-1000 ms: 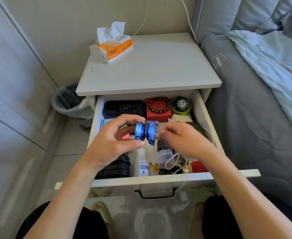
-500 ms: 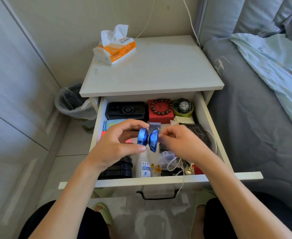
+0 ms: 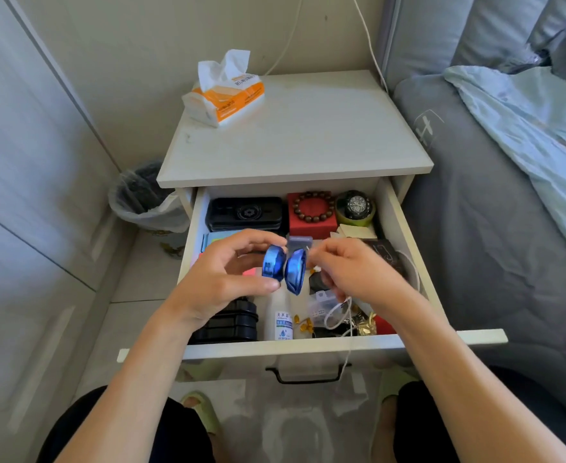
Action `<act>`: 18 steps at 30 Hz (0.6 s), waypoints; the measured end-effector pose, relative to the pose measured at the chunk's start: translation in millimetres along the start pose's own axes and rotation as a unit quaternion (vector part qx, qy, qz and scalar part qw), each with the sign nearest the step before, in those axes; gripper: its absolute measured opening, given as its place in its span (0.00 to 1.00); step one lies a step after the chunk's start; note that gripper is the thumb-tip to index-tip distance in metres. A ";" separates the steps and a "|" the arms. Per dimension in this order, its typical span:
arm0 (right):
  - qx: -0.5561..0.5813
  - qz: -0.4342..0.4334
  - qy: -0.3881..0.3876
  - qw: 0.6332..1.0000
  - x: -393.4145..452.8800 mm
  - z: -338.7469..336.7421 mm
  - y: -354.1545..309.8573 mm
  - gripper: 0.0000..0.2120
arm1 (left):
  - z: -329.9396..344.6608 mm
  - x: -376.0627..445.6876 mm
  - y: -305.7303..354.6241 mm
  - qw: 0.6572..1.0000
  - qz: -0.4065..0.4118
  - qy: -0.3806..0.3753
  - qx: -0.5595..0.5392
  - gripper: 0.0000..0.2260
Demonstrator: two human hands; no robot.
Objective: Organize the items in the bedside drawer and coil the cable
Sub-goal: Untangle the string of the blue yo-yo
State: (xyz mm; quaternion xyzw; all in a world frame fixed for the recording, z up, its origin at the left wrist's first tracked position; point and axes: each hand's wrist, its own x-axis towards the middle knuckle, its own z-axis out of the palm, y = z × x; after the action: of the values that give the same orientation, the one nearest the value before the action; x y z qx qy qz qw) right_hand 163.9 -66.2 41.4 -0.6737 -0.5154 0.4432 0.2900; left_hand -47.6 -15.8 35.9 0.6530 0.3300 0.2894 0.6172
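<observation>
Above the open bedside drawer, my left hand grips a blue metal yo-yo between thumb and fingers. My right hand is right beside the yo-yo's right half, its fingertips pinching the white string. The string loops below that hand and hangs over the drawer front. Inside the drawer lie a black case, a red box with a bead bracelet, a watch, a white bottle, another black case and a white cable along the right wall.
An orange and white tissue pack sits on the nightstand top. A lined bin stands on the floor to the left. The grey bed runs along the right. Small clutter fills the drawer's front right corner.
My left hand keeps its hold on the yo-yo. The fingers of my right hand have shifted slightly at the yo-yo's right side. The view has drifted a little.
</observation>
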 end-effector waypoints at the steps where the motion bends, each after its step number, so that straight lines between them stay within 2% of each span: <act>1: -0.026 0.007 -0.038 0.999 -0.8 4.2 0.4 0.11 | -0.1 0.0 0.6 1.000 -0.002 0.016 -0.024 0.21; 4: -0.062 -0.001 -0.157 0.986 -10.5 14.1 -6.0 0.10 | 2.8 2.3 1.5 0.997 -0.006 0.081 -0.013 0.21; 6: -0.036 -0.028 -0.184 0.982 -17.9 12.8 -13.0 0.12 | 2.8 4.5 0.0 0.995 -0.003 0.091 0.049 0.20; 8: 0.023 -0.049 -0.136 0.989 -22.0 4.9 -18.7 0.11 | 1.8 5.0 -3.1 0.995 -0.008 0.061 0.082 0.21; 10: 0.061 -0.060 -0.046 0.995 -19.4 -4.9 -17.3 0.11 | 1.6 2.8 -5.0 0.997 -0.017 0.021 0.076 0.21; 12: 0.062 -0.049 0.023 0.997 -13.4 -10.3 -11.0 0.11 | 1.3 -0.5 -4.5 0.999 -0.021 -0.005 0.045 0.21; 14: 0.028 -0.027 0.034 0.999 -9.0 -9.1 -4.0 0.11 | 2.2 -2.5 -2.9 1.000 -0.019 -0.001 -0.008 0.22; 16: -0.044 -0.013 -0.029 0.999 -7.6 -1.7 -0.3 0.10 | 3.5 -2.7 -1.6 0.998 -0.016 0.035 -0.043 0.22; 18: -0.125 -0.020 -0.125 0.984 -11.8 7.2 -1.7 0.10 | 5.1 -0.8 -0.3 0.997 -0.010 0.074 -0.017 0.21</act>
State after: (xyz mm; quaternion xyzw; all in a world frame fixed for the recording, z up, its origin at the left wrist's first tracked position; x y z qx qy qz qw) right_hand 155.8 -77.4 43.2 -0.6333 -0.6124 0.4502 0.1456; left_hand -44.1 -19.5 35.3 0.6161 0.3764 0.3364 0.6046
